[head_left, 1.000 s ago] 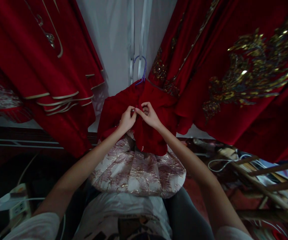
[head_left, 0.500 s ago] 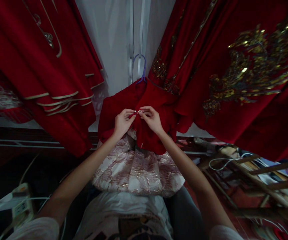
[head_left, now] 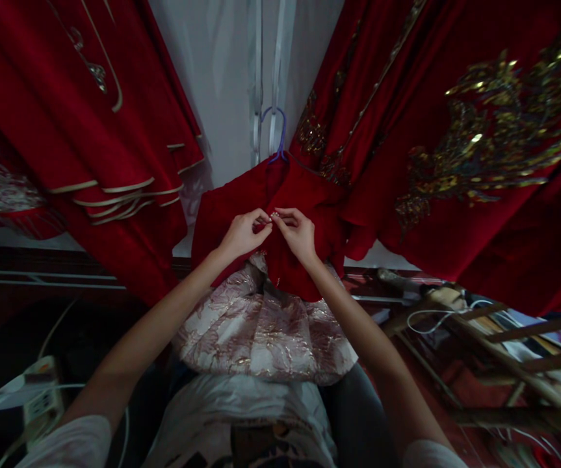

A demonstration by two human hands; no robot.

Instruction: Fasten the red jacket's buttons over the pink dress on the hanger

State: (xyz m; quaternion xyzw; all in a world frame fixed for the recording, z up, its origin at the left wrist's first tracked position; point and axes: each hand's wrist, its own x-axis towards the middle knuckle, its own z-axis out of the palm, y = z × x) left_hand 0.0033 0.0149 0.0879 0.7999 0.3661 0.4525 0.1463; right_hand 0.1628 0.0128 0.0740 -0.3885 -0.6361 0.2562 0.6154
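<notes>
A red jacket hangs in front of me from a purple hanger. At its front opening, a small pearly fastener sits between my fingertips. My right hand pinches it from the right. My left hand meets it from the left, thumb and forefinger closed together at the fastener; what exactly lies between them is too small to make out. Below the jacket spreads a pale pink and gold brocade skirt, reaching over my lap.
Red garments with pale trim hang at the left. On the right hangs red cloth with gold sequin embroidery. A power strip with cables lies at lower left. A wooden rack holding papers stands at lower right.
My left hand has shifted slightly right and turned flatter, its fingertips now closer to my right ones. The right hand stays nearly in place at the fastener.
</notes>
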